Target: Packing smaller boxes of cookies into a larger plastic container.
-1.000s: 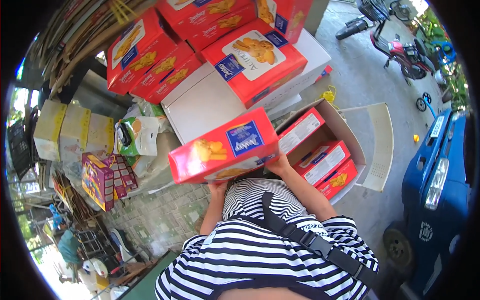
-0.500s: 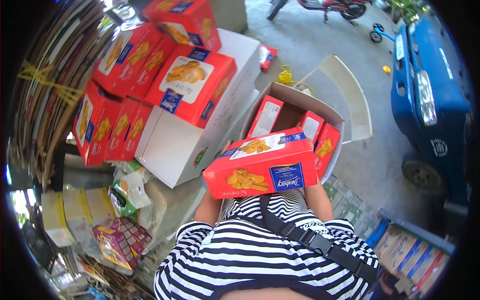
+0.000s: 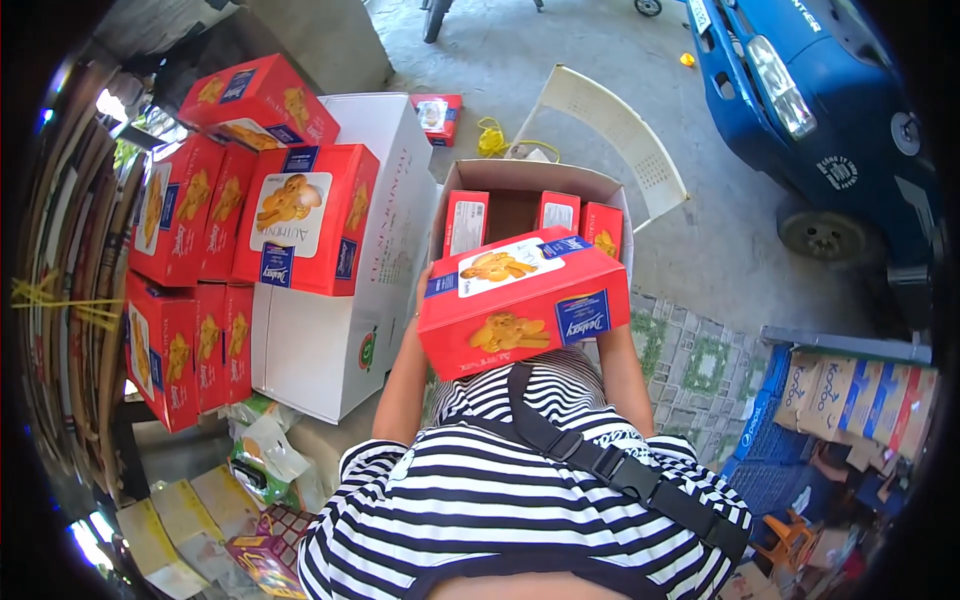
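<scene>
With the clock centred on the held box, the largest thing is the blue truck at 2 o'clock. A bundle of cardboard sheets stands at 9 o'clock. Between 9 and 10 lies the long white box, with a red biscuit box lying on it and more red boxes stacked along its left side.

At 12 o'clock is the open carton, with red boxes showing at its left and right sides. The white chair back curves behind it at 1 o'clock.

The held red box is at the clock's centre, overlapping the carton's near edge in view, its right end higher than its left; I cannot tell whether it touches the carton. The left hand grasps its left end, the right hand its right; most of the fingers are hidden behind it.

Smallest is the yellow twine, just short of 12.
</scene>
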`<control>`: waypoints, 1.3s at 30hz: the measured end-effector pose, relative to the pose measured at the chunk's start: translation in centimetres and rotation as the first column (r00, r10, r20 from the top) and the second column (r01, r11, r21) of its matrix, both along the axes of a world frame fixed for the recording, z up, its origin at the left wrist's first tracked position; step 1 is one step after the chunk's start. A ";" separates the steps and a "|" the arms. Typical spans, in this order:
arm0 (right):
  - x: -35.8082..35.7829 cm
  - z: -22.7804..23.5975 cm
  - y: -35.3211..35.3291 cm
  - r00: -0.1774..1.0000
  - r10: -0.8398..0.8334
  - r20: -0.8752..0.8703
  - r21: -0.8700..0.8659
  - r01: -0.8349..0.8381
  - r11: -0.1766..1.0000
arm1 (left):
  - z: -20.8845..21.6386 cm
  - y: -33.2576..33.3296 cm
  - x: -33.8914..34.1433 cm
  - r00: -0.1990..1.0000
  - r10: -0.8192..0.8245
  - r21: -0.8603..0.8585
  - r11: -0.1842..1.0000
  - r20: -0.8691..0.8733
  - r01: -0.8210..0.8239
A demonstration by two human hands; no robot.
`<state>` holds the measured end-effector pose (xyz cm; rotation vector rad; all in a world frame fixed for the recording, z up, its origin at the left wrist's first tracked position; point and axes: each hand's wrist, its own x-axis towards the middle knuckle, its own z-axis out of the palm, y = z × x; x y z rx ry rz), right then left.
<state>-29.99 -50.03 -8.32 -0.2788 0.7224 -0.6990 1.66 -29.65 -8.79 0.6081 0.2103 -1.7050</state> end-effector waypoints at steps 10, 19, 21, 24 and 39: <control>0.2 4.8 5.1 0.923 -0.220 -0.316 0.100 0.263 0.960 | -3.0 2.5 1.8 0.772 0.262 0.127 0.906 0.579 -0.403; 3.5 11.1 3.3 0.968 -0.248 -0.043 -0.193 0.235 0.953 | -3.7 3.0 0.3 0.934 0.176 0.081 0.974 0.312 -0.211; 4.4 12.0 2.2 0.891 -0.438 -0.116 -0.133 0.423 0.896 | -2.7 3.4 -0.1 0.952 0.001 0.300 0.949 0.305 -0.098; 5.6 13.2 1.2 0.776 -0.621 -0.107 -0.036 0.621 0.783 | -1.5 3.8 -0.3 0.132 -0.459 0.433 0.882 0.878 0.187; 10.1 12.1 8.7 0.715 0.316 -0.624 -0.306 -0.595 0.743 | 6.3 1.7 -5.5 0.470 0.154 -0.312 0.908 0.869 0.279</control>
